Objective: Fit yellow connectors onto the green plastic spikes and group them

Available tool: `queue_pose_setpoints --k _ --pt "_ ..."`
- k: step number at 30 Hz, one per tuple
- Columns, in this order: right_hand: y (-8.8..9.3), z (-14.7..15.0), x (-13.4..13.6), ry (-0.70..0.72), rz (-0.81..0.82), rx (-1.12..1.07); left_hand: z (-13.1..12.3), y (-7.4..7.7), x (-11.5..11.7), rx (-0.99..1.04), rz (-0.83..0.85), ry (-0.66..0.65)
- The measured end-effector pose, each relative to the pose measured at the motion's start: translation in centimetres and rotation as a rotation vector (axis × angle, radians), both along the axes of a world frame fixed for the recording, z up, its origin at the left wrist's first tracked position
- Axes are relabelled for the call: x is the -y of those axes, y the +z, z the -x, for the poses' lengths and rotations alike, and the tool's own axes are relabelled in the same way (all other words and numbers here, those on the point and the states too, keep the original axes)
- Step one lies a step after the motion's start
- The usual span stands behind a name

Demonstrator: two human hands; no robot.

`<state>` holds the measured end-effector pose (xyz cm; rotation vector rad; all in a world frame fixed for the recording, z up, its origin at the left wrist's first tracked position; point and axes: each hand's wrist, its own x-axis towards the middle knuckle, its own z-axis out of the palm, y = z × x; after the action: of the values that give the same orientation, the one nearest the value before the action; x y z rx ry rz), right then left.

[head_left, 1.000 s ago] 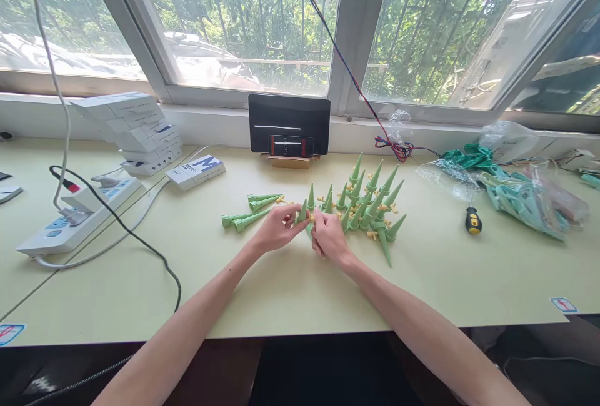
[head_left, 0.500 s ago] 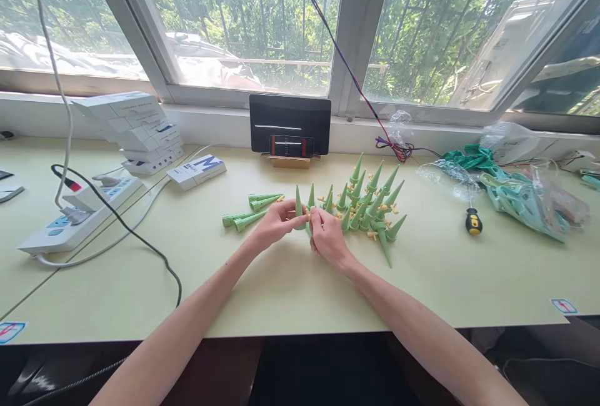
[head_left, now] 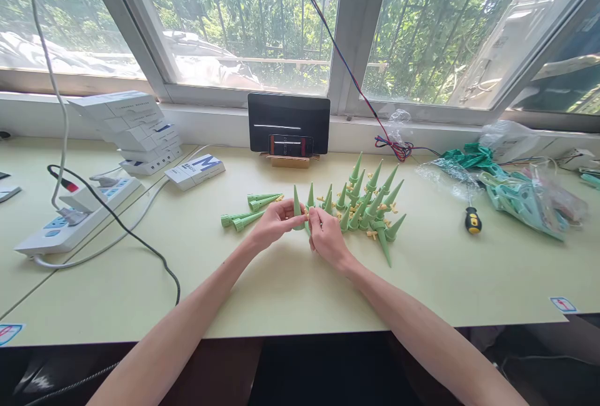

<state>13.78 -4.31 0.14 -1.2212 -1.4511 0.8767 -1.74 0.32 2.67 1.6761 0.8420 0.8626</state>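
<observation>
Green cone (head_left: pixel 297 198) in left hand's (head_left: pixel 275 225) pinch, fitting (head_left: pixel 306 211) in right's (head_left: pixel 327 232), well behind table edge (head_left: pixel 300 332).

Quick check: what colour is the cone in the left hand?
Light green. The cone held by the left hand shows best in the head view.

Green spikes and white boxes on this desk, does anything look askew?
Yes: one green spike points toward the viewer, while most others nearby point up. The stack of white boxes looks uneven, its layers offset.
</observation>
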Motion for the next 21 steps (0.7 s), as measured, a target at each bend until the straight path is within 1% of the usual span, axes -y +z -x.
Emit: queue_pose_setpoints --k 10,17,21 --pt "0.15 -0.21 0.0 -0.038 -0.011 0.081 0.0 -0.13 -0.11 -0.003 0.028 -0.009" --pt "-0.01 -0.29 -0.12 -0.042 -0.031 0.142 -0.06 0.0 0.01 -0.029 -0.049 0.009" --pt "-0.01 -0.31 -0.17 -0.056 -0.045 0.144 -0.03 -0.05 0.01 -0.024 -0.062 0.002"
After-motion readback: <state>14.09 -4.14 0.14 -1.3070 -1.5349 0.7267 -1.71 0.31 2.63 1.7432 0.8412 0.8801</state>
